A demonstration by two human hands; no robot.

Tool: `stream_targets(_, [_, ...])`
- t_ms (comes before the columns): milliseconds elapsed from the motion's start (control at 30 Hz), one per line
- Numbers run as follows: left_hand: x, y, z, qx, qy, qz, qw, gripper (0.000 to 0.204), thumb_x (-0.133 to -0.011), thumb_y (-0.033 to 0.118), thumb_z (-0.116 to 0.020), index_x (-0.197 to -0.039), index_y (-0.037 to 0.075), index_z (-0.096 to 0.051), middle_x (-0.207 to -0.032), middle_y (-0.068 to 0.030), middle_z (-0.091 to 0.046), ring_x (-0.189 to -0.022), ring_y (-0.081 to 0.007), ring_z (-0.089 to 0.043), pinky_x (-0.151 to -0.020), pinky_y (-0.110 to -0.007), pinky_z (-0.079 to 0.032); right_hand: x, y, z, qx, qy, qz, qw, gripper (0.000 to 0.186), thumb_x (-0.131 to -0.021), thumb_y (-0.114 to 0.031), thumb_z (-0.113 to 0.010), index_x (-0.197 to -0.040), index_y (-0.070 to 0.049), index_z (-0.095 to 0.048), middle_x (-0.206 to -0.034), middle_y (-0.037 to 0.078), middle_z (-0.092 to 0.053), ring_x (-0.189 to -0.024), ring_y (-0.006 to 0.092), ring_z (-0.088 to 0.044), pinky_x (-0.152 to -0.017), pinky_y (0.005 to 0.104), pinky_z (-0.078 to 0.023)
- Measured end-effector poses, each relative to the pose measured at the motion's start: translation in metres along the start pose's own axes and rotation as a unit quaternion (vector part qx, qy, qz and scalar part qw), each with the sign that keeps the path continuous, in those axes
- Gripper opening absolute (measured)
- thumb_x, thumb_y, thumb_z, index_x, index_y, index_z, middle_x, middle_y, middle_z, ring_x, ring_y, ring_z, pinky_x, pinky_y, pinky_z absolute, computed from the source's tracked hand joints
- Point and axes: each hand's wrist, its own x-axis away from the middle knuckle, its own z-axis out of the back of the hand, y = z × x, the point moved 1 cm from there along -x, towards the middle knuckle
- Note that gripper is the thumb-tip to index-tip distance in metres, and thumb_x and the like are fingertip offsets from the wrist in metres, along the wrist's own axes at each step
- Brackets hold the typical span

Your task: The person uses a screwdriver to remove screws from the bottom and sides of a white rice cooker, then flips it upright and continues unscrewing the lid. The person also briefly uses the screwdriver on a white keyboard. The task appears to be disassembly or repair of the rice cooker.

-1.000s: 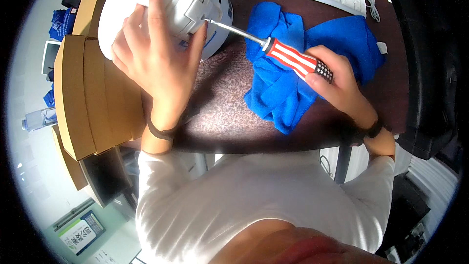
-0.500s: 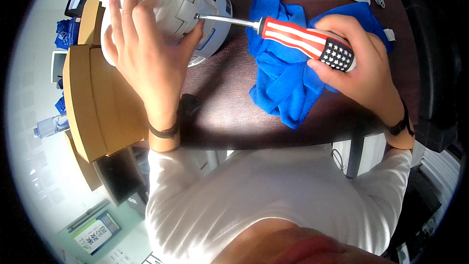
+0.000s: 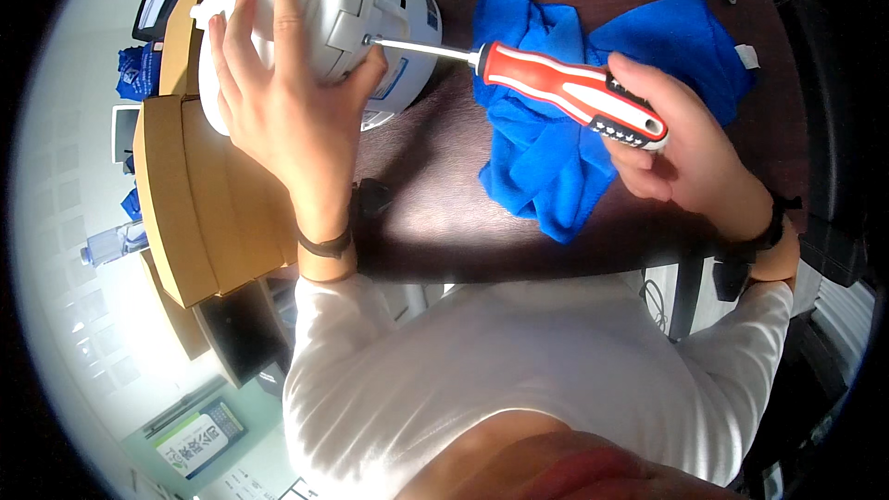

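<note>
Loosely curled around the starred end of a red-handled screwdriver (image 3: 560, 83) with the fingers of the right hand (image 3: 685, 148); pointing lengthwise leftward from them to a white lidded appliance (image 3: 324, 0), likely a rice cooker, its tip just beside the thumb of the nearer left hand (image 3: 296, 120), spread open on top, grasping nothing.

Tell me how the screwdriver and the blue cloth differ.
The screwdriver mixes red, white, black and metal; the blue cloth is one colour but for a white tag. The screwdriver is slim; the blue cloth lies crumpled. The right hand holds the screwdriver; the blue cloth lies on the table.
</note>
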Motion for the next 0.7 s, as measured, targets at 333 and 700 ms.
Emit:
stream_targets(333, [0.0,0.005,0.003,0.009,-0.003,-0.015,1.0,0.084,-0.05,0.031,-0.084,-0.129,0.028,-0.056,-0.132,-0.0046,-0.051,-0.124,-0.0323,-0.047,-0.096,-0.046,-0.042,0.009,-0.005,-0.01,0.465,0.158,0.456,0.742,0.031,-0.086,-0.027,-0.067,-0.097,-0.002,-0.055,-0.065,0.001,-0.054,-0.047,0.0129,-0.051,-0.044,0.0237,-0.041])
stream_targets(700, [0.001,0.003,0.005,0.021,-0.005,0.011,1.0,0.08,-0.051,0.031,-0.084,-0.127,0.027,-0.057,-0.131,-0.0056,-0.052,-0.124,-0.0344,-0.047,-0.093,-0.046,-0.043,0.022,0.013,-0.02,0.534,0.174,0.388,0.731,0.047,-0.078,-0.027,-0.074,-0.11,-0.004,-0.049,-0.078,0.008,-0.058,-0.063,0.0179,-0.059,-0.055,0.0318,-0.047])
